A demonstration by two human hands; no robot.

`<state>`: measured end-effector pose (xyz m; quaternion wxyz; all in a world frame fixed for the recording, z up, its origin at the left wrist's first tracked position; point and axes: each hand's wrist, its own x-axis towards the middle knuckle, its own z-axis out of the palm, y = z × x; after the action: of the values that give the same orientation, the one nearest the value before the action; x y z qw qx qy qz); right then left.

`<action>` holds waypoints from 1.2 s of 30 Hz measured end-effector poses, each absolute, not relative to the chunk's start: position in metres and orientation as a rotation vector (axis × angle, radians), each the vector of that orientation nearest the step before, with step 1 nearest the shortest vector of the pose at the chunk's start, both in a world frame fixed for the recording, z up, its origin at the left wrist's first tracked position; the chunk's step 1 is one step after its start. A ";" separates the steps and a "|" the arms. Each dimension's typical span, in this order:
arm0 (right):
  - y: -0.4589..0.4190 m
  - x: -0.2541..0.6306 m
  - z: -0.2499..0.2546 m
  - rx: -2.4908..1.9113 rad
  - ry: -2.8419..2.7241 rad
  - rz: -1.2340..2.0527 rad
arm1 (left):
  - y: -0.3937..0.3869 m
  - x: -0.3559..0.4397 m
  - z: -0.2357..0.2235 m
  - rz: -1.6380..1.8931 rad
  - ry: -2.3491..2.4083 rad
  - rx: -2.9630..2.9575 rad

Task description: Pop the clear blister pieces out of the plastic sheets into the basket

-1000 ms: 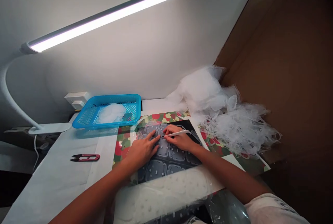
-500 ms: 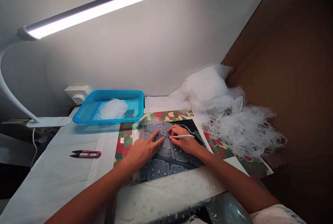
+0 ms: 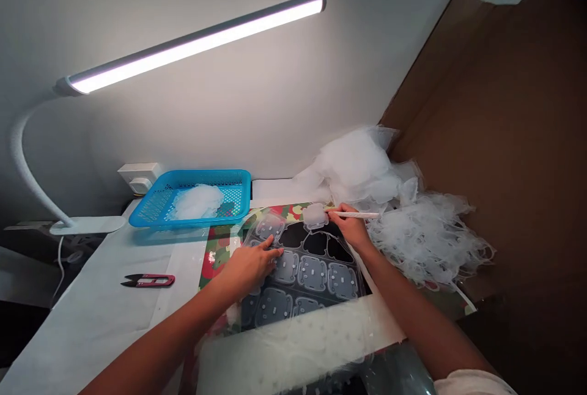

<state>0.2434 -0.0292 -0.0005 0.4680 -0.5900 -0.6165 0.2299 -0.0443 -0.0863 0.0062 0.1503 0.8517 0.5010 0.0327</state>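
A large sheet of brown cardboard (image 3: 486,107) stands against the white wall (image 3: 206,126) and slants over the far right of the table (image 3: 96,315), and a white clamp-on LED desk lamp (image 3: 197,40) shines down from the far left. The landmark for everything else is the black backing sheet (image 3: 293,235), which lies on camouflage-printed paper (image 3: 215,254) near the middle of the table. Beyond its far right corner sits a heap of white plastic netting (image 3: 426,242), and beyond its far left corner a blue mesh basket (image 3: 243,196) holds a smaller white wad (image 3: 198,202). Left of the black backing sheet, red-handled thread snips (image 3: 147,280) lie closed on the table. A clear moulded plastic sheet (image 3: 312,273), with rows of rounded square shapes, lies on the black backing sheet, and a dotted, whitish length of plastic (image 3: 293,346) crosses its near edge. The left hand (image 3: 247,269) rests on the clear moulded plastic sheet, its grip open and fingers spread. The right hand (image 3: 351,230) is at the far edge of the black backing sheet, its grip closed around a white stylus (image 3: 358,214). A small clear rounded piece (image 3: 315,215) sits just beside the right hand's fingertips (image 3: 331,214).
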 end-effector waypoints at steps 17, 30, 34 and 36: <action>-0.035 0.202 0.018 -1.140 -1.524 1.493 | -0.045 -0.002 -0.005 0.609 1.213 1.635; -0.024 0.181 0.004 -1.369 -1.817 1.037 | -0.054 -0.004 -0.028 0.829 1.371 1.656; -0.005 0.190 -0.006 -1.433 -1.727 0.943 | -0.065 -0.003 -0.027 0.919 1.382 1.661; 0.002 0.195 -0.010 -1.440 -1.707 0.946 | -0.069 -0.003 -0.025 0.943 1.352 1.662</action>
<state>0.1949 0.0024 -0.0100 0.3508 -0.5560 -0.6591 0.3653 -0.0026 -0.0693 -0.0249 0.3899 0.6538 0.5319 0.3710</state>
